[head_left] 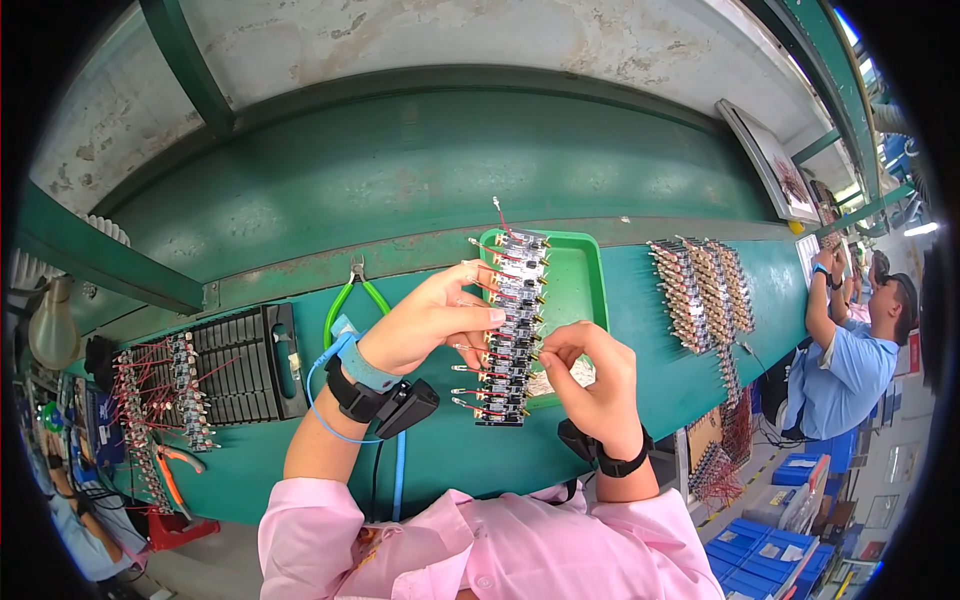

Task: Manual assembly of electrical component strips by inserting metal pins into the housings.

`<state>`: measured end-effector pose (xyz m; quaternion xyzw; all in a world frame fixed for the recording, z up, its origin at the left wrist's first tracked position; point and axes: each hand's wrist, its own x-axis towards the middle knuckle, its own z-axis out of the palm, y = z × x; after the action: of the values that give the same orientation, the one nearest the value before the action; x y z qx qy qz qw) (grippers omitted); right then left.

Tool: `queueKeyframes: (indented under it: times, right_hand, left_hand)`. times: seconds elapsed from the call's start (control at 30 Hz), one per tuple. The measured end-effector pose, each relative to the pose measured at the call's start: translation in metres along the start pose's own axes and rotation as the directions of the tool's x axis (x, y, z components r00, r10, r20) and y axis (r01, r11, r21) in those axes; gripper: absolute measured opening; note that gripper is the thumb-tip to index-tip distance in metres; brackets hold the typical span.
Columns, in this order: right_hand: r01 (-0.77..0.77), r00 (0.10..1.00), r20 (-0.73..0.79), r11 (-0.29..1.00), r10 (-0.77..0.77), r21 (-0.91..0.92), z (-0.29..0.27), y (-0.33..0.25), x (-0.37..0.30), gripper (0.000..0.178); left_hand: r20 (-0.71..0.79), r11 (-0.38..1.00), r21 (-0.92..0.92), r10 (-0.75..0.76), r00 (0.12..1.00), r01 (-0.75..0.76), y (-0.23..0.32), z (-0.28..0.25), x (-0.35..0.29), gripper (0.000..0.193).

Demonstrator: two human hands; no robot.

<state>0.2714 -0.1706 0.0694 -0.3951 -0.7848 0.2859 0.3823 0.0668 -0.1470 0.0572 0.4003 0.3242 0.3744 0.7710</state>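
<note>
On a green bench (632,300), left to right: a black slotted rack (240,365); green-handled pliers (339,302); the left hand (435,315), fingers gripping 1 long strip of wired black parts (515,330) over a green tray's (599,290) left side; the right hand (597,385), fingertips pinched at the strip's edge, any grip unclear; clustered metal-tipped rows (703,290).

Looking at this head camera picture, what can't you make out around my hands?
All in the head view:
Left hand: partly hidden behind the black strip.
Right hand: whether it pinches anything is too small to tell.
Green tray: partly covered by the strip and right hand; pale bits inside are too small to identify.
Green-handled cutters: one handle runs behind the left hand.
</note>
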Motion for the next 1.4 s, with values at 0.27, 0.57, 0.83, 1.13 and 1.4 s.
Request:
queueKeyframes:
  times: [0.27,0.57,0.83,1.13,1.4]
  right_hand:
    - [0.052,0.998,-0.034,0.998,-0.053,-0.022,0.0019,-0.0017,-0.0021,0.029]
    - [0.109,0.993,-0.024,0.985,-0.113,-0.133,-0.0020,-0.0056,-0.0047,0.033]
    - [0.162,0.984,-0.051,0.979,-0.170,-0.128,-0.0008,-0.0061,-0.0048,0.036]
    - [0.172,0.984,-0.022,0.972,-0.178,-0.158,-0.0003,-0.0051,-0.0039,0.036]
    - [0.198,0.980,0.006,0.956,-0.201,-0.216,0.0002,-0.0053,-0.0026,0.037]
  left_hand:
    - [-0.004,1.000,0.000,0.000,1.000,0.000,-0.0010,0.0004,-0.0006,0.026]
    - [-0.017,1.000,0.002,0.005,1.000,-0.005,-0.0024,-0.0022,0.0000,0.027]
    - [0.008,1.000,0.004,0.010,1.000,-0.010,-0.0016,-0.0022,-0.0003,0.030]
    - [0.009,1.000,-0.005,-0.008,1.000,0.008,-0.0001,0.0013,0.0000,0.028]
    - [0.002,1.000,-0.021,-0.009,1.000,0.009,-0.0023,0.0004,0.0006,0.028]
